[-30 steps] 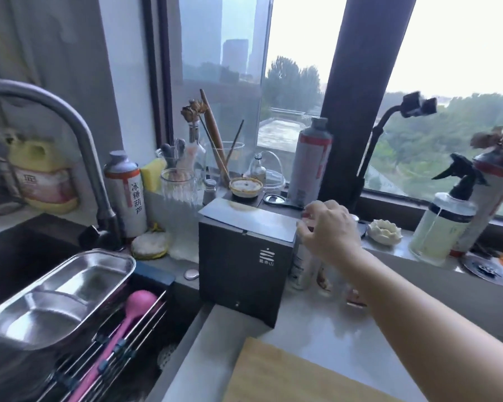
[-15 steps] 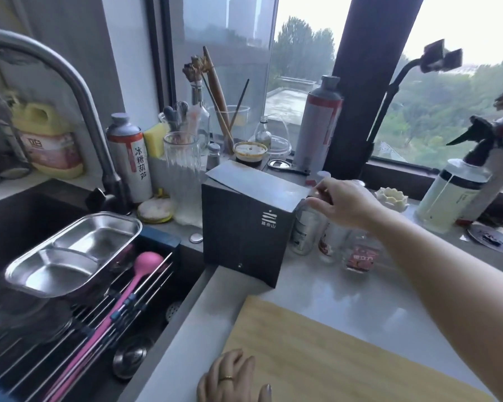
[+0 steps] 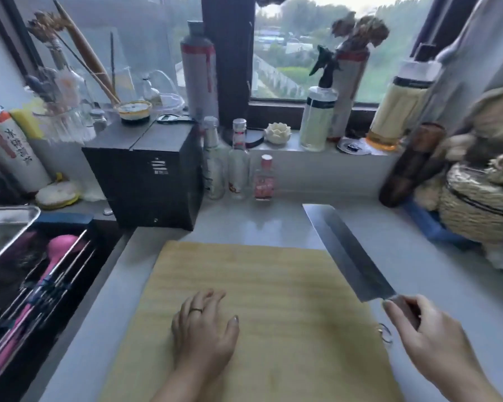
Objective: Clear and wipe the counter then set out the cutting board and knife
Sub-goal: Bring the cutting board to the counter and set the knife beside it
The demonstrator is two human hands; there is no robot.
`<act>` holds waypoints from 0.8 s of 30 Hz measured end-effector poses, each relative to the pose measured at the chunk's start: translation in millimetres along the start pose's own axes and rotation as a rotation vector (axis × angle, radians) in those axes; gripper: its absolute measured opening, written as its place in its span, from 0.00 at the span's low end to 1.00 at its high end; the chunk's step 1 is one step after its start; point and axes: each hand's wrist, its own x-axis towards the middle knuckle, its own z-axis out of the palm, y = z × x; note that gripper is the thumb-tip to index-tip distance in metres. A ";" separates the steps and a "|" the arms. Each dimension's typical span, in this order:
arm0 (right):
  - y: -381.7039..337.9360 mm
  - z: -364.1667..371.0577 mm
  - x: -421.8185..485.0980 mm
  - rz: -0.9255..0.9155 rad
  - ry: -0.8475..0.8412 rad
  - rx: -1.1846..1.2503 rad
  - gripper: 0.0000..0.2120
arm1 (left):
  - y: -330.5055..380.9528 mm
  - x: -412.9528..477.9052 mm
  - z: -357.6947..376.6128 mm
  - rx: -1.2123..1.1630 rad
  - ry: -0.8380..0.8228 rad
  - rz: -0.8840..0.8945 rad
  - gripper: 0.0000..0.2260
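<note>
- On the counter (image 3: 273,227), the cutting board (image 3: 273,300) lies cut off at the frame's bottom; the left hand (image 3: 205,332) rests flat on it.
- Right hand (image 3: 427,338) grips the knife (image 3: 346,250), hiding its handle; the blade overhangs the board's right edge.
- Bare counter separates board and bottles (image 3: 238,163).

A strip of bare counter (image 3: 273,227) lies open between the far edge of the cutting board (image 3: 273,285) and the back row: a black box (image 3: 151,181) at left, then 3 small bottles (image 3: 238,166) standing close together. The knife (image 3: 349,253) (blade slanting over the board's right corner) crosses the right-hand stretch; beyond it a dark cylinder (image 3: 410,166) and a woven basket (image 3: 476,210) crowd the corner.
</note>
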 end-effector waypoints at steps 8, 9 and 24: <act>96.0 -13.9 -71.2 0.488 0.257 -0.023 0.13 | 52.7 -41.4 35.2 0.059 -0.025 0.134 0.30; 99.9 -13.2 -74.3 0.506 0.265 -0.028 0.14 | 52.5 -42.2 36.0 0.061 -0.026 0.125 0.32; 100.2 2.8 -63.8 0.549 0.137 -0.452 0.21 | 54.1 -43.5 38.2 0.060 -0.019 0.117 0.36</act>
